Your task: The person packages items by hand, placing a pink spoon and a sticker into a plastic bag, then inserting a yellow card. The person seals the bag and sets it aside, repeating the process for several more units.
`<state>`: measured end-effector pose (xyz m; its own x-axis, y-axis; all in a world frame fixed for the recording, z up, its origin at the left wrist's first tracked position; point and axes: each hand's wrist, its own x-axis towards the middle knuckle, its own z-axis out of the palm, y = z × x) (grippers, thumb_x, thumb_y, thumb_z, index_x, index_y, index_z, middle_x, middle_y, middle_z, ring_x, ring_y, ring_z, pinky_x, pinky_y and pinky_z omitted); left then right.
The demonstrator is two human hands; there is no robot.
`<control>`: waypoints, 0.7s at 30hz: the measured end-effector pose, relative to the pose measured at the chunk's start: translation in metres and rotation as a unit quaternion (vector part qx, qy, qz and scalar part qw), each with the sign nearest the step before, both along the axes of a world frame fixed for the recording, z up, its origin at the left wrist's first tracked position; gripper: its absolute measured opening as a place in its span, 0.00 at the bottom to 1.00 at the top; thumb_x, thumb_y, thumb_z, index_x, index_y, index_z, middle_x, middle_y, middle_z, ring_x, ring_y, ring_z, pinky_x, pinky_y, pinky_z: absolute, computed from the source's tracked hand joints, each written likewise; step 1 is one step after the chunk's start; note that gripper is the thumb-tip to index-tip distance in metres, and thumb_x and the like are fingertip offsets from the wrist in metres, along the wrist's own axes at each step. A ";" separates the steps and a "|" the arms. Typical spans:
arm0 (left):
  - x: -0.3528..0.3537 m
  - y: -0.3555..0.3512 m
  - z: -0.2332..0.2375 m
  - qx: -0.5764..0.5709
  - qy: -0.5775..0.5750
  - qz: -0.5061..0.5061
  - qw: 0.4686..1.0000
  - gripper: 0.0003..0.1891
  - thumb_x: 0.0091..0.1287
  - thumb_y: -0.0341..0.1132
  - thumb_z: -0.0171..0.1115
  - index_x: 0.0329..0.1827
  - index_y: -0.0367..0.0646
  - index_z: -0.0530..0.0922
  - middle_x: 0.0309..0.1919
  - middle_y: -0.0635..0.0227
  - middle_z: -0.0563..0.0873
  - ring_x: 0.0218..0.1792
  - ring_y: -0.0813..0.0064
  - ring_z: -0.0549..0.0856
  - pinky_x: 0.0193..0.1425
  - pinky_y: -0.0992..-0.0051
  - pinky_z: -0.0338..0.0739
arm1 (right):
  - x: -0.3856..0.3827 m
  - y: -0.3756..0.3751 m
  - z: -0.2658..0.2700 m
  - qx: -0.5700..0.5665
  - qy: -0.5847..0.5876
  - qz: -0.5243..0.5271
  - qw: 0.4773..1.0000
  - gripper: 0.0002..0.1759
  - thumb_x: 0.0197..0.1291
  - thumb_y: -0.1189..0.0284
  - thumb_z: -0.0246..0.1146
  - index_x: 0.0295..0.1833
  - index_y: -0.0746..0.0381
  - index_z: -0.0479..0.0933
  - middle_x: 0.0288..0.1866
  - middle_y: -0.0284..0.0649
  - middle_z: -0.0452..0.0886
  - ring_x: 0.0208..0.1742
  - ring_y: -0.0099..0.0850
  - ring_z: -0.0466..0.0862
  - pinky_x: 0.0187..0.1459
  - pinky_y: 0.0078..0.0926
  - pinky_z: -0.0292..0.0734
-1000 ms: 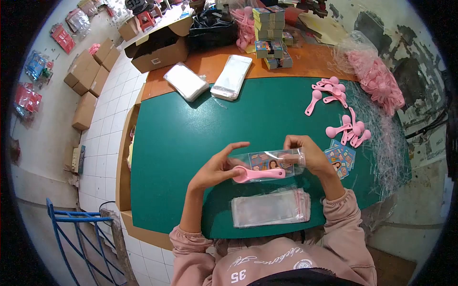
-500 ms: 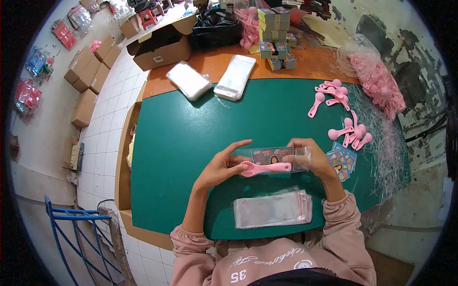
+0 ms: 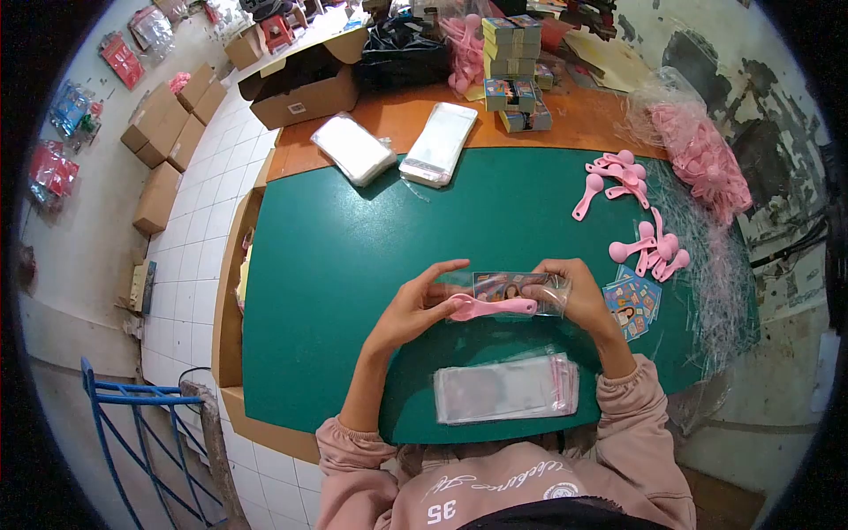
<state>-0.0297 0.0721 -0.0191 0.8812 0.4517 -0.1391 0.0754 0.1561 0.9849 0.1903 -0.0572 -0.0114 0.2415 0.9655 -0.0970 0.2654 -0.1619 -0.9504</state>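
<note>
Apparently midway in sliding the pink spoon [image 3: 495, 307] into the clear sleeve [image 3: 530, 287] over the green tabletop [image 3: 353, 247] near its front edge, with the spoon pinched in the left hand [image 3: 408, 311] and the sleeve gripped by the right hand [image 3: 579, 296]; next probably needing a straight push inside.

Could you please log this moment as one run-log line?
left hand: grips pink spoon | right hand: holds clear bag containing picture card | surface: green table
</note>
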 end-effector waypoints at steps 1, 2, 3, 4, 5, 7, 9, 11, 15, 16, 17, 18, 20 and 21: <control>0.001 0.000 -0.001 0.006 0.002 0.003 1.000 0.25 0.63 0.30 0.58 0.64 0.43 0.63 0.43 0.59 0.82 0.45 0.76 0.80 0.50 0.76 0.75 | -0.002 -0.001 0.001 0.000 -0.033 -0.014 0.999 0.09 0.46 0.72 0.67 0.29 0.66 0.78 0.19 0.33 0.76 0.24 0.18 0.72 0.24 0.19 0.65; 0.001 0.000 -0.001 0.012 0.004 0.007 1.000 0.25 0.63 0.29 0.57 0.63 0.43 0.63 0.43 0.59 0.82 0.45 0.76 0.80 0.50 0.76 0.75 | -0.004 -0.001 0.002 0.001 -0.065 -0.028 0.997 0.08 0.45 0.73 0.67 0.29 0.66 0.77 0.19 0.35 0.76 0.24 0.19 0.72 0.25 0.20 0.66; 0.001 0.000 -0.001 0.012 0.004 0.008 1.000 0.25 0.63 0.29 0.57 0.63 0.43 0.63 0.43 0.59 0.82 0.45 0.76 0.80 0.50 0.76 0.75 | -0.006 -0.001 0.003 0.001 -0.065 -0.027 0.997 0.08 0.45 0.73 0.67 0.29 0.66 0.77 0.19 0.35 0.76 0.24 0.19 0.72 0.25 0.20 0.66; 0.002 0.000 -0.001 0.016 0.006 0.007 1.000 0.25 0.63 0.28 0.57 0.64 0.43 0.63 0.43 0.59 0.82 0.45 0.76 0.81 0.50 0.76 0.76 | -0.008 -0.001 0.004 0.012 -0.099 -0.037 0.994 0.08 0.45 0.74 0.67 0.29 0.66 0.77 0.19 0.36 0.76 0.23 0.19 0.73 0.25 0.20 0.66; 0.002 0.000 -0.001 0.020 0.007 0.005 1.000 0.24 0.63 0.27 0.56 0.64 0.43 0.63 0.43 0.59 0.82 0.44 0.76 0.81 0.49 0.76 0.76 | -0.009 -0.001 0.005 0.023 -0.133 -0.046 0.990 0.08 0.45 0.74 0.67 0.28 0.66 0.76 0.19 0.37 0.76 0.23 0.20 0.73 0.25 0.21 0.66; 0.002 0.000 0.000 0.013 0.005 0.004 1.000 0.24 0.63 0.27 0.56 0.64 0.43 0.63 0.43 0.59 0.82 0.44 0.76 0.81 0.49 0.76 0.76 | -0.007 -0.001 0.001 0.024 -0.115 -0.044 0.992 0.08 0.44 0.74 0.68 0.28 0.66 0.76 0.19 0.37 0.76 0.23 0.20 0.73 0.25 0.21 0.66; 0.003 -0.001 0.000 0.007 0.002 0.003 1.000 0.25 0.63 0.26 0.56 0.64 0.43 0.63 0.43 0.59 0.82 0.44 0.76 0.81 0.49 0.76 0.76 | -0.007 -0.002 0.001 0.027 -0.097 -0.042 0.994 0.09 0.44 0.74 0.68 0.28 0.66 0.75 0.19 0.37 0.76 0.23 0.19 0.72 0.25 0.20 0.65; 0.003 -0.002 -0.001 0.017 0.006 -0.005 1.000 0.25 0.63 0.26 0.56 0.64 0.43 0.63 0.42 0.59 0.82 0.44 0.76 0.81 0.49 0.76 0.76 | -0.007 -0.002 0.004 -0.023 -0.040 -0.034 0.998 0.10 0.44 0.74 0.70 0.27 0.65 0.75 0.20 0.36 0.77 0.24 0.18 0.72 0.24 0.19 0.65; 0.003 -0.002 0.001 -0.006 -0.006 0.003 1.000 0.25 0.63 0.27 0.57 0.63 0.43 0.63 0.42 0.60 0.82 0.44 0.76 0.81 0.49 0.76 0.76 | -0.006 -0.003 0.004 -0.014 0.029 -0.009 0.999 0.11 0.45 0.72 0.70 0.27 0.64 0.75 0.22 0.34 0.77 0.24 0.17 0.73 0.23 0.18 0.64; 0.003 0.000 -0.002 0.008 0.003 0.007 1.000 0.26 0.62 0.28 0.58 0.64 0.43 0.62 0.41 0.61 0.82 0.43 0.76 0.81 0.48 0.76 0.77 | -0.007 -0.003 0.009 -0.007 0.065 -0.004 0.998 0.10 0.46 0.72 0.70 0.28 0.64 0.75 0.23 0.33 0.77 0.24 0.17 0.72 0.23 0.18 0.65; 0.002 0.001 -0.004 0.023 0.012 0.011 1.000 0.26 0.62 0.29 0.58 0.64 0.43 0.62 0.41 0.61 0.82 0.42 0.77 0.81 0.47 0.76 0.77 | -0.007 -0.003 0.013 0.000 0.101 0.000 0.995 0.10 0.47 0.71 0.69 0.28 0.64 0.76 0.23 0.33 0.77 0.24 0.16 0.72 0.24 0.18 0.65; 0.003 0.001 -0.004 0.023 0.012 0.011 1.000 0.26 0.62 0.29 0.58 0.64 0.43 0.62 0.41 0.61 0.82 0.42 0.77 0.81 0.47 0.76 0.77 | -0.006 -0.003 0.013 0.000 0.101 0.000 0.995 0.10 0.47 0.71 0.69 0.28 0.64 0.76 0.23 0.33 0.77 0.24 0.16 0.72 0.24 0.18 0.65; 0.004 -0.002 -0.006 0.010 -0.001 0.055 0.998 0.27 0.62 0.30 0.59 0.64 0.43 0.61 0.39 0.62 0.82 0.41 0.76 0.81 0.44 0.76 0.78 | -0.002 -0.004 0.013 -0.032 0.176 -0.005 0.984 0.09 0.47 0.72 0.68 0.29 0.65 0.77 0.24 0.33 0.78 0.25 0.16 0.73 0.25 0.17 0.67; 0.007 -0.006 -0.009 0.011 -0.002 0.056 0.998 0.27 0.62 0.30 0.59 0.64 0.43 0.61 0.39 0.62 0.82 0.41 0.76 0.81 0.44 0.76 0.78 | -0.002 -0.003 0.011 -0.031 0.175 -0.004 0.984 0.09 0.47 0.72 0.68 0.29 0.65 0.77 0.24 0.33 0.78 0.25 0.16 0.73 0.25 0.17 0.67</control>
